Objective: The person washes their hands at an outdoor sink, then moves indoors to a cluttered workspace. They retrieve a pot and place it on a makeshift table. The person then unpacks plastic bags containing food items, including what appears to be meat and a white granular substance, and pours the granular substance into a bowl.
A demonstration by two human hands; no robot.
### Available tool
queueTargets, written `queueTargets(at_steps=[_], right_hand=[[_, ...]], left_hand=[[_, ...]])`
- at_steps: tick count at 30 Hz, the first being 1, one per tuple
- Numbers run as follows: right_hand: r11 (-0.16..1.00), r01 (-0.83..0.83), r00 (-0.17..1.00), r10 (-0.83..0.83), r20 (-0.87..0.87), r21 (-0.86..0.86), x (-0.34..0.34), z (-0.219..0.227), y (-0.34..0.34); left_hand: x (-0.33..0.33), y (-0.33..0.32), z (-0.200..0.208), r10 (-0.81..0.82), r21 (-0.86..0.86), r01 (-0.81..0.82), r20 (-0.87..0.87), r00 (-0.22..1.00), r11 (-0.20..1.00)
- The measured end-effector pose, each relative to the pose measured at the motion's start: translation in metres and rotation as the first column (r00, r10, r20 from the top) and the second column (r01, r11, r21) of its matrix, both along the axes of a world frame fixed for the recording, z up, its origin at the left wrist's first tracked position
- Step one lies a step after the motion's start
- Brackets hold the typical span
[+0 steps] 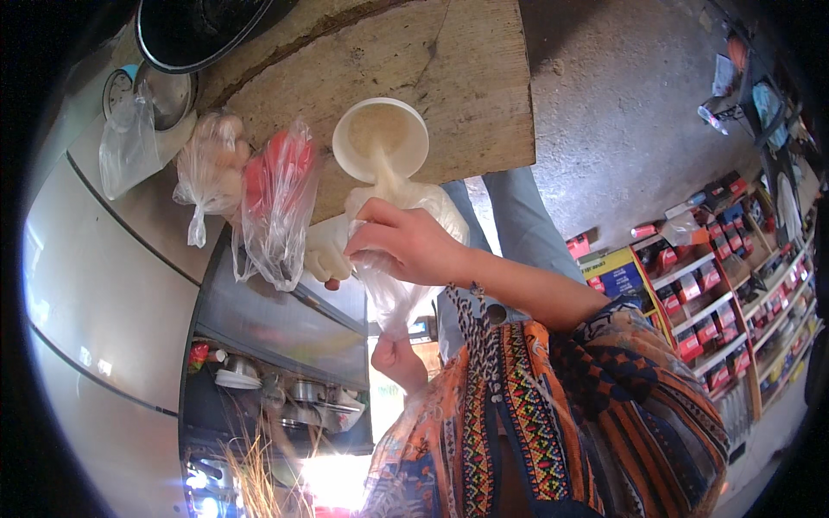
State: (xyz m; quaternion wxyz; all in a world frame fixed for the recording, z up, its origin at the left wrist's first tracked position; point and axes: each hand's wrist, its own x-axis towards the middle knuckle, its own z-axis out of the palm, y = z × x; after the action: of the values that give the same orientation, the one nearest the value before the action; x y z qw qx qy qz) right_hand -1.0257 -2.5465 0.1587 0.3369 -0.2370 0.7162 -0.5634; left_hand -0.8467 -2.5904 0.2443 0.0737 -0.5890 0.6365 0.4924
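A clear plastic bag [432,211] of pale grain, like rice, is tilted over a white round tub [404,164]. Grain streams from the bag's mouth into the tub, which stands at the near edge of a worn wooden table [484,112]. My right hand [393,242] is closed around the bag just below its mouth. Lower down, my left hand [399,361] pinches the bag's gathered tail. Left of the tub lie a clear bag with red things [281,173] inside and a knotted bag of what look like eggs [220,164].
A black basin [199,39] stands at the far left, near a round metal lid or pan [168,91]. White panels [112,276] line the left side. Shelves of red-and-white packages [704,302] are at the right, past the concrete floor [622,112]. Pots [306,393] sit lower left.
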Motion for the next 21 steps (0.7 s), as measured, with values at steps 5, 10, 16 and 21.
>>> queueTargets(at_steps=[5, 10, 16, 21], right_hand=[[1.0, 0.024, 1.0, -0.024, -0.006, -0.002, -0.005, -0.001, -0.001], [0.999, 0.028, 1.0, -0.028, 0.003, -0.041, -0.014, 0.001, -0.004], [0.999, 0.034, 0.999, -0.034, -0.008, -0.04, -0.017, 0.0, -0.006], [1.0, 0.019, 1.0, -0.019, -0.004, -0.024, -0.018, -0.002, -0.006]], left_hand=[[-0.008, -0.001, 0.0, 0.004, 0.008, -0.005, 0.019, 1.0, 1.0], [-0.012, -0.001, 0.005, 0.035, -0.058, -0.034, 0.015, 0.999, 0.998], [-0.019, -0.001, 0.008, 0.069, -0.026, -0.069, 0.011, 0.998, 0.997], [-0.02, -0.002, 0.008, 0.096, -0.079, -0.094, 0.024, 0.995, 0.992]])
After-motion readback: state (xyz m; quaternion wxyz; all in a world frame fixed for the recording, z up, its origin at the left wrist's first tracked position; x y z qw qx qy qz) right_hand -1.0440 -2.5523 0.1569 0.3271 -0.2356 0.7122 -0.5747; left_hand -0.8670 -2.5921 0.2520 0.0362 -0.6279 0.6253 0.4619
